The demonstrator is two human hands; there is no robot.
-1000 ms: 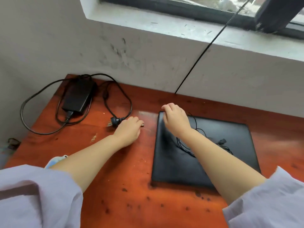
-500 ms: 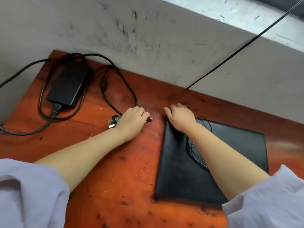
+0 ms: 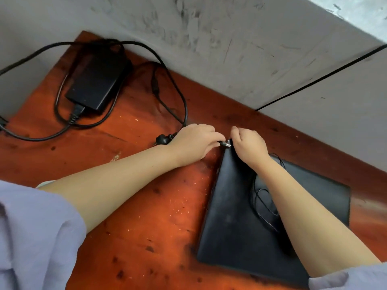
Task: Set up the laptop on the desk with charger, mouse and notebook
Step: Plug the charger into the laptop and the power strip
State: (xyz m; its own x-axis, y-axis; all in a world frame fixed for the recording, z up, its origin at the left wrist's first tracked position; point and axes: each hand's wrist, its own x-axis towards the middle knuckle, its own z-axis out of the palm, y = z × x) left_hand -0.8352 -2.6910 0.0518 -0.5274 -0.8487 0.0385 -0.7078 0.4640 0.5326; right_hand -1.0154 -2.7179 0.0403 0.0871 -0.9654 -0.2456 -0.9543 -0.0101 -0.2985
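A closed black laptop (image 3: 234, 216) lies flat on the red-brown desk (image 3: 136, 216). My left hand (image 3: 193, 143) pinches the charger's barrel plug (image 3: 225, 145), whose metal tip sits at the laptop's far left corner. My right hand (image 3: 249, 145) grips that same corner of the laptop. The black charger brick (image 3: 98, 80) lies at the desk's far left with its cable (image 3: 180, 97) looping toward my left hand. The charger's wall plug (image 3: 162, 139) rests on the desk beside my left wrist. A thin black cord (image 3: 263, 197) lies coiled on the laptop lid, partly under my right forearm.
A scuffed grey wall (image 3: 230, 49) rises directly behind the desk. A black wire (image 3: 314, 80) runs diagonally up the wall at the right. The desk's left edge is close to the charger brick, and cable hangs over it.
My left hand has carried the barrel plug right, up to the laptop's far left corner. My right hand has stayed on that corner. The view has tilted further down.
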